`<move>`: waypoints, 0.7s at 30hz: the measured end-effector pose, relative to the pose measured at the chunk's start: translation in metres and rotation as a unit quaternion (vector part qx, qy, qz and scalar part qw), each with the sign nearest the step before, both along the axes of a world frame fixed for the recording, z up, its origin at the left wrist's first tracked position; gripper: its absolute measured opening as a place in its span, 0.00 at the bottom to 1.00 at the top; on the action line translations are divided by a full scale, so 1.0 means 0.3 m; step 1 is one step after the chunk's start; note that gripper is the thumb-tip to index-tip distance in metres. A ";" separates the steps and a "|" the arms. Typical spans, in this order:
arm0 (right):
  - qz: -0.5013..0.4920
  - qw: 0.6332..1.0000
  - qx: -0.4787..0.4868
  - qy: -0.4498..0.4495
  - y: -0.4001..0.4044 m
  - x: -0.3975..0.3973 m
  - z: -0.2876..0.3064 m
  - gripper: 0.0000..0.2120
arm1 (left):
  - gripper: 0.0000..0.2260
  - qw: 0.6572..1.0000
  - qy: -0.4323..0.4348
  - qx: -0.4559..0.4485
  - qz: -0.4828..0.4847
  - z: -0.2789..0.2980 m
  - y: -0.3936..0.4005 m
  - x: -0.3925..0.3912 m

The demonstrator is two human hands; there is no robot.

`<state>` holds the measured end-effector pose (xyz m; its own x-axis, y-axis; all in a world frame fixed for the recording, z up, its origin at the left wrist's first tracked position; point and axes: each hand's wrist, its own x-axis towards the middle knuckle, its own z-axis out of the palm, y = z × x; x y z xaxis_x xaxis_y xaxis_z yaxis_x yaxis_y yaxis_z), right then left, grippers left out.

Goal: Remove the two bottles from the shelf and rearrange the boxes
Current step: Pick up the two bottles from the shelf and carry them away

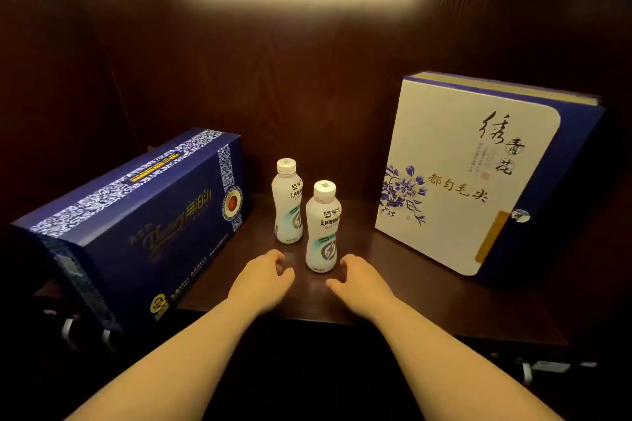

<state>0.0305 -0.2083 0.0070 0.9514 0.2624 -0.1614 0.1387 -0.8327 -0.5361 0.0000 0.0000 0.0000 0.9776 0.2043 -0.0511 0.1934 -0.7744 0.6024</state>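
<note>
step: reach 2 bottles | L hand & R hand spread, empty | near bottle, far bottle upright on shelf btw boxes | tip: grip mid-body; lift straight

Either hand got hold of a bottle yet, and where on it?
Nothing is held. The left hand and right hand are open, flanking the base of the nearer bottle without touching it; the farther bottle stands untouched.
</note>
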 end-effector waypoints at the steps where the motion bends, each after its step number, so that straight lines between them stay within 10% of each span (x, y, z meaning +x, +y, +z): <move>1: -0.021 0.999 0.030 0.000 0.009 0.019 -0.015 0.31 | 0.19 1.000 -0.010 -0.018 0.015 -0.012 -0.003 0.016; 10: -0.082 0.965 0.250 -0.005 0.084 0.121 -0.098 0.56 | 0.24 0.973 -0.149 -0.132 0.121 -0.100 0.016 0.203; 21: -0.118 0.955 0.261 -0.081 0.143 0.182 -0.199 0.34 | 0.36 0.946 -0.221 -0.175 0.157 -0.210 0.036 0.358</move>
<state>0.0852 -0.1654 -0.0526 0.9953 0.0428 0.0870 0.0969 -0.4771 -0.8735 0.1073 0.0109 -0.0630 0.8131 0.5347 0.2301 0.0503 -0.4583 0.8874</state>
